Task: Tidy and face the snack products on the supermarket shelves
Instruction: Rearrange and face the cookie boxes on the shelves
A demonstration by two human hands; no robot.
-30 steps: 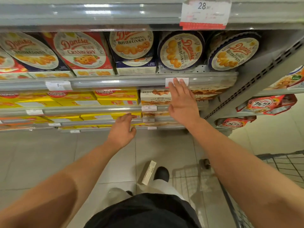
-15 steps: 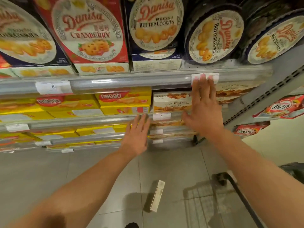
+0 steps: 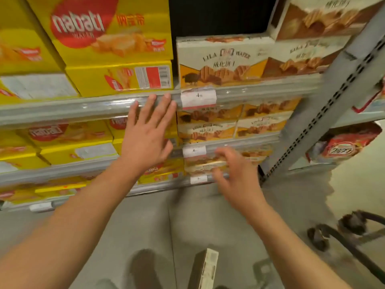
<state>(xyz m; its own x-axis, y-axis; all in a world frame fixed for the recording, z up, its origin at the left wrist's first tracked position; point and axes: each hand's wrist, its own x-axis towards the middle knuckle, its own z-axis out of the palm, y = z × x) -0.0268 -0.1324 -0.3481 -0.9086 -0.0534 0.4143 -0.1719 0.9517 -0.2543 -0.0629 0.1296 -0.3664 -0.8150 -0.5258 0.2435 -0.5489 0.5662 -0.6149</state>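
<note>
Right hand (image 3: 235,174) has dropped, seemingly empty; left hand (image 3: 145,138) stays spread.

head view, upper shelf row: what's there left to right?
Yellow Nabati boxes → dark gap → Lila wafer box → brown wafer boxes → grey shelf upright

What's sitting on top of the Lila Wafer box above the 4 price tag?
A second Lila Wafer box rests on the right part of the Lila Wafer box. Above its left part is only a dark gap; what lies deeper in there cannot be seen.
</note>
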